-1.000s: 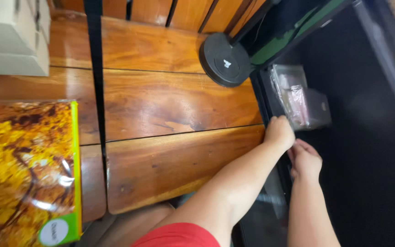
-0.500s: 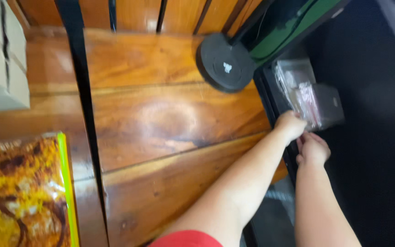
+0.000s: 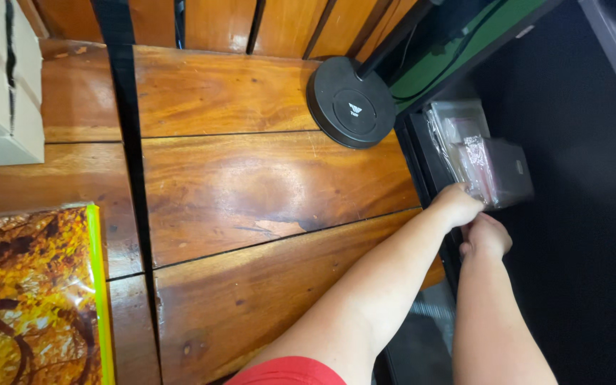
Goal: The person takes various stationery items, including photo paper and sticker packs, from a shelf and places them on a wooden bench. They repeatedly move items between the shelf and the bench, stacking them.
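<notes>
beside the plastic packets (image 3: 475,153), both hands (image 3: 468,221) curled

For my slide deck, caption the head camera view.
Both hands, left hand and right hand, reach clear plastic bags beside a wooden table.

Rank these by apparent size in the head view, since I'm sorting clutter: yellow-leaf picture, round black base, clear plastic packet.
1. yellow-leaf picture, though partly cropped and nearer
2. round black base
3. clear plastic packet, partly hidden

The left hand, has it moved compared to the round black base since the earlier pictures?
Yes, slightly. The left hand has come closer to the clear plastic bags beside the round black base; before it sat a little farther back from them.
</notes>
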